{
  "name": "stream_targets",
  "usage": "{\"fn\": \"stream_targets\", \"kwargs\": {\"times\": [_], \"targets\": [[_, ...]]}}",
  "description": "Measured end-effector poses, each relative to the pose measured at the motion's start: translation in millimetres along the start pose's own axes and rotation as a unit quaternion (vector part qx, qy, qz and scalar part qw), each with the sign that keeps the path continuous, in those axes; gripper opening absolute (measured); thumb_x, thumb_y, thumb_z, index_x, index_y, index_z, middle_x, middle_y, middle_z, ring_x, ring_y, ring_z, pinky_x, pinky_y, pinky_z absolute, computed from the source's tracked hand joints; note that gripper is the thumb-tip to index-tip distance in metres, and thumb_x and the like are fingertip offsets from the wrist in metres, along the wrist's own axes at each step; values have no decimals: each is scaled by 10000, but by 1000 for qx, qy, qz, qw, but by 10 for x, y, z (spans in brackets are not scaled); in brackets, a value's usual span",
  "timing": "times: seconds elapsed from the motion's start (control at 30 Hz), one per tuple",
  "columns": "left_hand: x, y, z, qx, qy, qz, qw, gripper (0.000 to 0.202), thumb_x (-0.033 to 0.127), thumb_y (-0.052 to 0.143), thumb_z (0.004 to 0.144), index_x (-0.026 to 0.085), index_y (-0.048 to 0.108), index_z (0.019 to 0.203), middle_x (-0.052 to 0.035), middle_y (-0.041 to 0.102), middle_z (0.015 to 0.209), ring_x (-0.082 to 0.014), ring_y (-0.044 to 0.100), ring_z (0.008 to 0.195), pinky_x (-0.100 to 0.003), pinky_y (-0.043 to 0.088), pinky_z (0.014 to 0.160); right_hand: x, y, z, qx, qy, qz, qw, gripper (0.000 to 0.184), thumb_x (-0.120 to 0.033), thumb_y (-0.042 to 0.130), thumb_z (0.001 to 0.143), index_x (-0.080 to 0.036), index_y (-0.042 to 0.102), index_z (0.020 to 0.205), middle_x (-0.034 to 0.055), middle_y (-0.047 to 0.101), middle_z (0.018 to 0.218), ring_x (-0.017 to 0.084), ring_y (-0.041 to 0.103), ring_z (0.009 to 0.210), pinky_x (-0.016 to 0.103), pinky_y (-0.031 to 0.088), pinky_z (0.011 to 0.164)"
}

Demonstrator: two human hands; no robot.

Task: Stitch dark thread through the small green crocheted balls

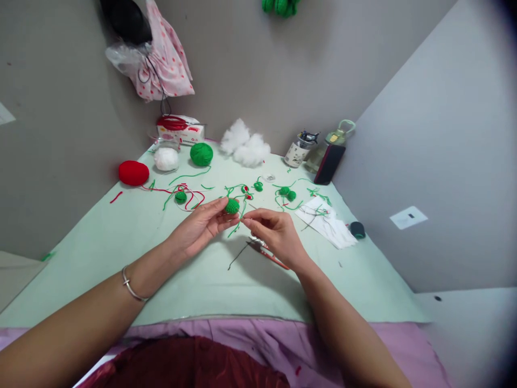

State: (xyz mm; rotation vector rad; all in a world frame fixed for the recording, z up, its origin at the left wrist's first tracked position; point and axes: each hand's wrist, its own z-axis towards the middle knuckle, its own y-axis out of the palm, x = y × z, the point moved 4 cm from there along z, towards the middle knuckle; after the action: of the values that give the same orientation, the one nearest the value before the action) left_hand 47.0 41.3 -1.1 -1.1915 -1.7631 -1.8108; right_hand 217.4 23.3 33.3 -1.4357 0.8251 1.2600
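Slightly left of centre, my left hand [205, 223] holds a small green crocheted ball [232, 206] between thumb and fingers. Close beside it, my right hand [272, 231] has thumb and index finger pinched together on a green yarn strand [235, 230] that hangs below the fingertips. A thin pale shaft shows just above the right index finger; its kind is too small to tell. Under the right hand lie orange-handled scissors [274, 260], partly covered, with a dark thread [237, 256] by their tip.
Behind the hands lie a red yarn ball [133, 173], a white yarn ball [166, 159], a green yarn ball [201, 154] and white stuffing [245, 144]. Small green crocheted pieces [287, 193] and yarn scraps are scattered about. Rightward are white tissue [329, 223], a pen cup [297, 153] and a phone [330, 164].
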Motion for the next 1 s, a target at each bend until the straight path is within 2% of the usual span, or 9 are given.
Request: {"fn": "stream_targets", "kwargs": {"times": [0.2, 0.33, 0.47, 0.57, 0.63, 0.77, 0.9, 1.0], "targets": [[1, -9, -7, 9, 1, 7, 1000, 196, 340, 814, 829, 159, 743, 856, -38, 710, 944, -146, 669, 845, -305, 600, 886, 1, 6, -21, -12, -7, -38, 999, 266, -425, 697, 877, -162, 738, 866, -12, 527, 625, 102, 388, 575, 255, 314, 536], [25, -1, -4, -5, 21, 70, 997, 251, 381, 835, 805, 155, 731, 838, -19, 674, 890, -142, 640, 856, -303, 585, 885, -24, 18, -32, -21, -3, -60, 998, 257, -394, 667, 884, -145, 727, 862, -13, 526, 622, 97, 380, 573, 250, 295, 528], [14, 12, -14, -8, 43, 132, 990, 250, 338, 868, 770, 167, 692, 817, 22, 633, 842, -124, 611, 825, -302, 567, 879, -12, 47, -22, -6, 1, -64, 998, 224, -357, 650, 875, -143, 691, 823, -20, 523, 626, 90, 395, 565, 242, 300, 525], [-16, 6, -20, 9, 37, 141, 989, 224, 274, 863, 773, 168, 670, 817, 37, 621, 805, -99, 593, 782, -243, 538, 827, 11, 80, 0, -7, 11, -58, 998, 209, -347, 635, 871, -150, 662, 805, -33, 500, 607, 84, 384, 545, 238, 299, 521], [-21, 5, -13, 13, 28, 117, 993, 177, 213, 828, 801, 165, 678, 880, 21, 653, 836, -106, 624, 817, -228, 529, 826, 13, 107, 13, -21, 8, -57, 998, 215, -348, 634, 871, -149, 653, 793, -32, 503, 616, 81, 376, 553, 236, 290, 523], [64, -52, 38, 43, 36, 4, 998, 53, 110, 660, 913, 140, 674, 956, -34, 700, 919, -156, 700, 925, -273, 562, 868, 35, 142, 20, -53, 19, -11, 998, 261, -401, 672, 861, -148, 659, 799, -34, 499, 618, 76, 356, 547, 239, 272, 518], [226, -188, 90, 106, 70, -81, 989, 210, 26, 498, 979, 122, 671, 908, -11, 644, 815, -106, 688, 783, -241, 583, 794, 76, 98, 29, -22, 28, 59, 998, 298, -440, 751, 815, -150, 681, 825, -41, 475, 607, 79, 352, 547, 244, 263, 515], [312, -228, 82, 123, 88, -89, 984, 256, 3, 455, 987, 109, 671, 902, 14, 582, 753, -43, 578, 598, -182, 550, 683, 75, 49, 41, 11, 18, 81, 996, 286, -425, 768, 808, -149, 690, 814, -28, 500, 615, 88, 386, 566, 252, 284, 535]]}}
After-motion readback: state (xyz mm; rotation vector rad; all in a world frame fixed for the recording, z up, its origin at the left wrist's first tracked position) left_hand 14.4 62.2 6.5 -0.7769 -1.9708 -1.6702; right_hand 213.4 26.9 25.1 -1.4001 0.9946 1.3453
